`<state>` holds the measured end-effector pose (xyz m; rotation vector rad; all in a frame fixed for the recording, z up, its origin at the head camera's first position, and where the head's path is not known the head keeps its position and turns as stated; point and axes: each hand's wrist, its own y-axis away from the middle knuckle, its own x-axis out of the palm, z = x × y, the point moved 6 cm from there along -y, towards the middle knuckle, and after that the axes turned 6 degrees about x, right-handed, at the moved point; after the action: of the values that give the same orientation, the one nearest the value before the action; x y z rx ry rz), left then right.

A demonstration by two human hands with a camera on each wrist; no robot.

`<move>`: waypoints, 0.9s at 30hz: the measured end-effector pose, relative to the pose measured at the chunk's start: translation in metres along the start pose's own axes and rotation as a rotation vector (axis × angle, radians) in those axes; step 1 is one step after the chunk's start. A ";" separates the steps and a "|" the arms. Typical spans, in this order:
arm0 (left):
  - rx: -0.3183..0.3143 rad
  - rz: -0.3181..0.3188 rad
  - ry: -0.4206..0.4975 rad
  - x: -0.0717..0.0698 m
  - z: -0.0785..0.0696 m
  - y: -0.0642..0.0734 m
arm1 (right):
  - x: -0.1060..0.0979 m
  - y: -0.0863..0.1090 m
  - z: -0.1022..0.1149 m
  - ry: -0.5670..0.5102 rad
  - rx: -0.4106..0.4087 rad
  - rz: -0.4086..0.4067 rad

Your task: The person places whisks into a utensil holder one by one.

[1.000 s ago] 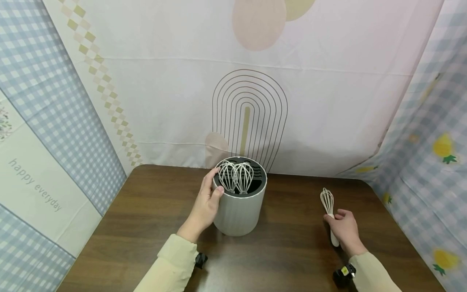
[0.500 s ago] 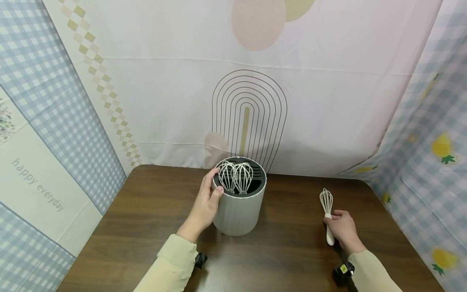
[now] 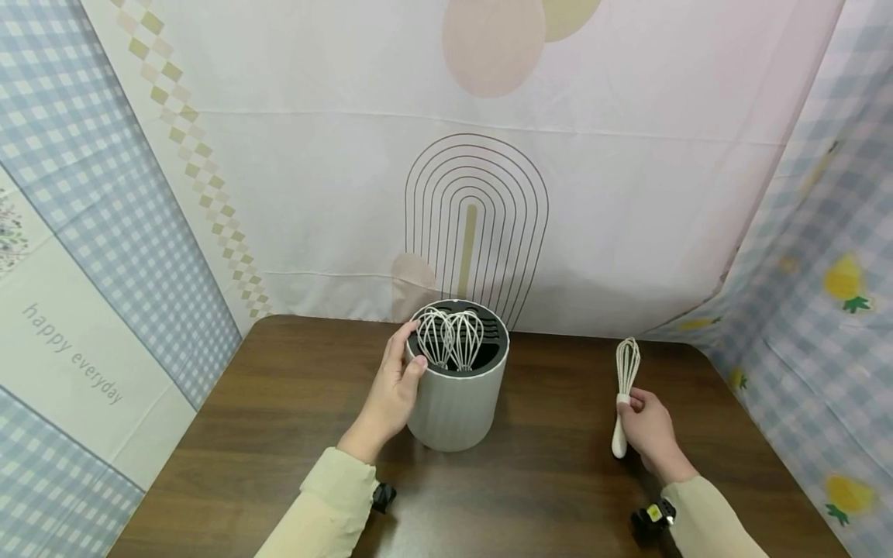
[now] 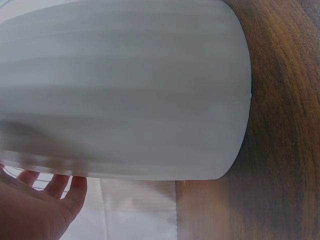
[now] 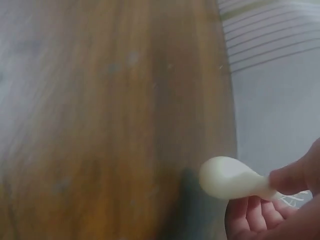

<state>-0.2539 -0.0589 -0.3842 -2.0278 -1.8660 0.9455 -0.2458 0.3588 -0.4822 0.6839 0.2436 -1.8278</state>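
Note:
A grey ribbed utensil holder (image 3: 456,411) with a dark slotted top stands upright on the table. Two white wire whisks (image 3: 465,341) rise from its front opening, side by side; their handles are hidden inside. My left hand (image 3: 391,387) grips the holder's left side near the rim, thumb at the front; in the left wrist view its fingertips (image 4: 75,192) touch the ribbed wall. My right hand (image 3: 652,430) pinches a third whisk (image 3: 619,434) by its white handle, wires pointing up and away. The handle's rounded end (image 5: 225,177) shows large in the right wrist view.
The brown wooden table (image 3: 293,411) has a patterned cloth (image 3: 335,194) hanging behind its back edge. Blue checked cloths hang at the left and right. A dark camera (image 3: 652,521) sits on the right wrist.
My right hand has lifted the whisk from the table, and its handle end has swung leftward. The left hand and the holder have stayed in place.

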 end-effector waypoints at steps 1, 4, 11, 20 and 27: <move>0.003 0.000 -0.004 0.001 0.006 0.000 | 0.001 0.001 0.004 -0.011 -0.005 -0.001; 0.009 0.003 -0.023 0.003 0.019 0.001 | 0.002 0.006 0.021 -0.050 -0.025 -0.010; 0.016 0.003 -0.013 0.002 0.020 0.001 | 0.003 0.026 0.073 -0.183 -0.118 0.016; 0.007 0.006 -0.017 0.003 0.021 0.001 | 0.007 0.056 0.130 -0.409 -0.290 -0.005; 0.017 0.006 -0.006 0.004 0.021 0.000 | 0.011 0.072 0.158 -0.521 -0.405 0.006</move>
<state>-0.2659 -0.0608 -0.4014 -2.0246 -1.8490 0.9668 -0.2347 0.2478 -0.3485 -0.0782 0.2513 -1.8091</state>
